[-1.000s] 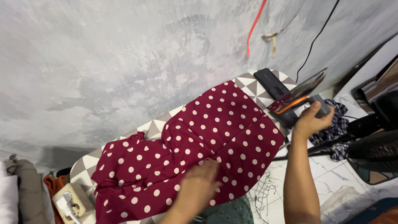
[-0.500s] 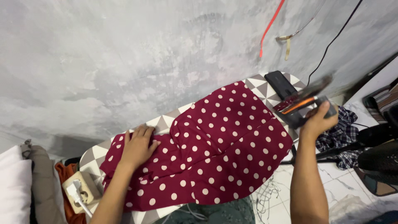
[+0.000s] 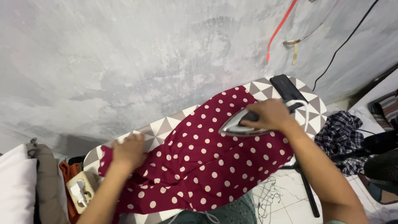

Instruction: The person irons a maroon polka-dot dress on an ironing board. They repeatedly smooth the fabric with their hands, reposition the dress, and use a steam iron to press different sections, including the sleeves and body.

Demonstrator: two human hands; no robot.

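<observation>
**Iron set on a dotted red cloth**

At the far left lie a white pillow (image 3: pixel 14 186) and a padded grey-brown bundle (image 3: pixel 47 182), both soft and rounded, with a cream socket block (image 3: pixel 81 191) just beside the board's narrow end. The ironing board (image 3: pixel 159 128) runs slantwise up to the right, its cover printed in grey and white triangles. Over it spreads a dark red cloth with white dots (image 3: pixel 199 161), thin and limp, rumpled into folds at the near edge.

The left hand (image 3: pixel 129 151) rests palm down on the cloth's left end, fingers curled over the gathered fabric and pinning it to the board, forearm coming up from below.

Further right, the right hand (image 3: pixel 267 115) is wrapped tight around the dark handle of an iron (image 3: pixel 240 124), whose pointed, shiny metal body lies on the cloth, tip toward the left. A flat black rectangular pad (image 3: pixel 284 87) sits at the board's wide end. Beyond that, a plaid garment (image 3: pixel 338 132) hangs crumpled over a stand above the pale tiled floor.
</observation>
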